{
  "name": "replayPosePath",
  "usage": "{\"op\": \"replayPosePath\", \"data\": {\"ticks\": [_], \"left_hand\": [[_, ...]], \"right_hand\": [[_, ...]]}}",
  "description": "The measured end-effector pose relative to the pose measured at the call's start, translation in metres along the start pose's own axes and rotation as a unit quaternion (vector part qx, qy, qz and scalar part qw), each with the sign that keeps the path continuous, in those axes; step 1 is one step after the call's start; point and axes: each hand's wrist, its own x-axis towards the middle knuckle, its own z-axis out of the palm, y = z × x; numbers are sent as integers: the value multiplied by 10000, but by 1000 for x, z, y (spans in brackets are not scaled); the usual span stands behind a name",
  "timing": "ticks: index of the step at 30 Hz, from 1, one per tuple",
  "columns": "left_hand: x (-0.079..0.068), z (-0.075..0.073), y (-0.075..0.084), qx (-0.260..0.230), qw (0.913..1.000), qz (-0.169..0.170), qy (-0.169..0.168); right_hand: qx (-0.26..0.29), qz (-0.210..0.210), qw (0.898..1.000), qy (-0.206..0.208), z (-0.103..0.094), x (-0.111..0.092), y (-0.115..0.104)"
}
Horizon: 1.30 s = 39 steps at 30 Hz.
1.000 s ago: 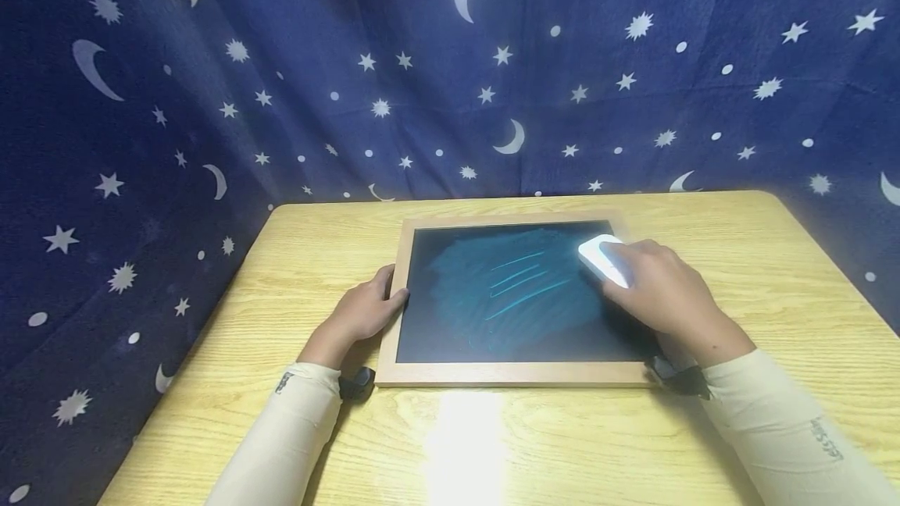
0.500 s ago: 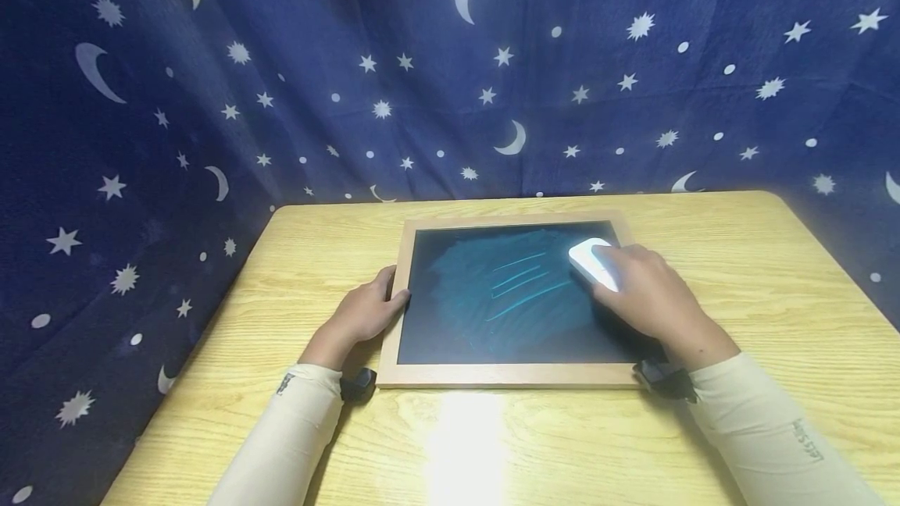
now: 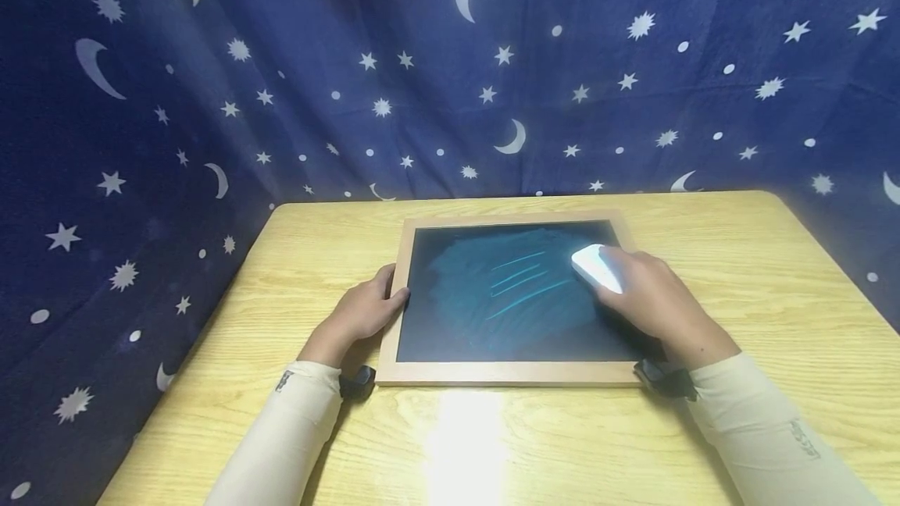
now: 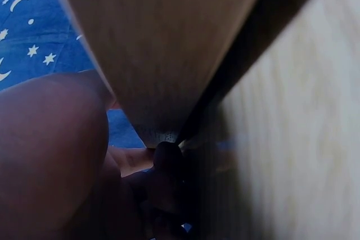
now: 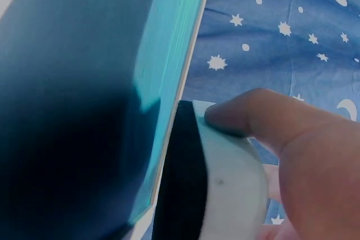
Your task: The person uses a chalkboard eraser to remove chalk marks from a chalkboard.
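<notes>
A small chalkboard in a light wooden frame lies on the table in front of me. Several thin blue chalk lines cross a smeared patch of blue chalk dust on it. At its left side my left hand grips the frame, thumb over the edge; in the left wrist view some fingers are in shadow. My right hand holds a white chalkboard eraser over the board's right part. The right wrist view shows the eraser's black felt facing the board; I cannot tell whether they touch.
A yellow wood-grain table carries the board, with bright glare near its front. Dark blue cloth with moons and stars hangs behind the table and along its left and right sides. Dark wrist devices sit beside both sleeves.
My right hand has shifted left and a little nearer with the eraser, mostly in the first half second. The left hand and the board stay in place; the chalk lines look the same.
</notes>
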Motion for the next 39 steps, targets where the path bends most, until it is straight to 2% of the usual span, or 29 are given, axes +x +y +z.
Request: {"op": "replayPosePath", "data": {"ticks": [7, 21, 39], "left_hand": [[-1, 0, -2, -2, 10000, -56, -11], [1, 1, -5, 12, 10000, -31, -11], [1, 0, -1, 43, 10000, -16, -26]], "right_hand": [[-394, -38, 9992, -10, -6, -2, 4], [-531, 336, 9979, -124, -7, -2, 5], [-778, 230, 9967, -21, -3, -7, 8]]}}
